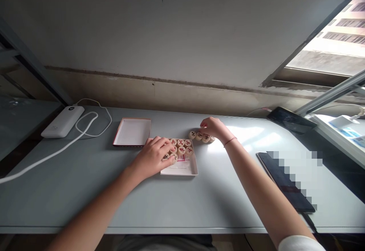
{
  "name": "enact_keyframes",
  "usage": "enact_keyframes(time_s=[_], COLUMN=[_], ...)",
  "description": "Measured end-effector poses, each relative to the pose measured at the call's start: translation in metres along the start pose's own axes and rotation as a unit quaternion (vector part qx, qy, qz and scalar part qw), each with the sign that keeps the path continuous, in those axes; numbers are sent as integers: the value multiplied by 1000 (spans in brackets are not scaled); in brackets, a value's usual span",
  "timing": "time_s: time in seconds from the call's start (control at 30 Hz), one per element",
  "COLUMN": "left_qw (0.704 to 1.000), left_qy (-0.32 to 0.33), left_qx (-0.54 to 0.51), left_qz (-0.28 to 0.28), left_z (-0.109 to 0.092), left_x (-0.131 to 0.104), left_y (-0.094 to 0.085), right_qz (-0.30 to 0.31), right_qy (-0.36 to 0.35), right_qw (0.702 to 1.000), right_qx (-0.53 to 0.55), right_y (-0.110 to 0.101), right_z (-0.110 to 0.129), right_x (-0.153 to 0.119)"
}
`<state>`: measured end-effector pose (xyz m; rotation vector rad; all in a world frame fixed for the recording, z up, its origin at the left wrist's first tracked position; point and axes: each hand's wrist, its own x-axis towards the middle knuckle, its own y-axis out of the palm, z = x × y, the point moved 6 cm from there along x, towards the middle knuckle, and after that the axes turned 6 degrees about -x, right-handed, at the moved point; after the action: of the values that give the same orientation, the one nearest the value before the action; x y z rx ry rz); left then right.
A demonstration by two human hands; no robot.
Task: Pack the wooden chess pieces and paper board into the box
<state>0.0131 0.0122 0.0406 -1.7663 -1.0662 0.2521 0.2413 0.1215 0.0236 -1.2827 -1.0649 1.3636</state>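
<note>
Round wooden xiangqi pieces [181,150] with red characters lie in the back part of a shallow white box [194,167]. My left hand [155,153] rests over the box's left side, its fingers and thumb apart and touching pieces there. Just behind the box's right corner, more xiangqi pieces [192,134] with dark characters stand in a short row on the desk. My right hand [213,127] is curled over this row, its fingers closed on pieces at the row; the fingertips are partly hidden. A thin red string circles the right wrist.
The box lid [133,131] lies open side up left of the box. A white power bank [63,122] with a white cable [59,150] is at the far left. A dark tablet [288,184] lies at the right, and a phone [291,120] leans at the back right.
</note>
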Motion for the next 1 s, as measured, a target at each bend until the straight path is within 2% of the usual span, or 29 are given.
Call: enact_keyframes(time_s=[0.2, 0.27, 0.33, 0.4, 0.53, 0.63, 0.7, 0.77, 0.9, 1.0], left_qw=[1000, 1000, 999, 996, 987, 982, 981, 984, 994, 997], left_qy=[-1, -2, -4, -4, 16, 35, 35, 31, 35, 37], left_qx=[1, 6, -1, -30, -101, -141, -149, -140, -72, -7], left_qz=[-3, -22, -50, -82, -122, -122, -119, -109, -81, -62], left_z=[1, 2, 3, 1, -9, -17, -18, -18, -19, -22], left_x=[0, 1, 1, 1, 0, -1, -1, 0, 2, 6], left_y=[-1, -3, -5, -8, -10, -7, -4, 0, 9, 15], right_qz=[-23, -69, -136, -169, -71, -21, 3, -9, -148, -196], right_qy=[0, -7, -42, -108, -242, -263, -254, -209, -12, 71], right_qw=[1000, 997, 986, 960, 893, 857, 848, 849, 861, 870], right_qx=[0, 21, 88, 196, 372, 444, 465, 486, 486, 447], right_y=[-1, -8, -18, -26, -24, -19, -15, -12, -6, 1], right_z=[-3, -1, 8, 26, 72, 84, 76, 55, -13, -45], right_x=[3, -2, -17, -41, -99, -120, -116, -101, -69, -60])
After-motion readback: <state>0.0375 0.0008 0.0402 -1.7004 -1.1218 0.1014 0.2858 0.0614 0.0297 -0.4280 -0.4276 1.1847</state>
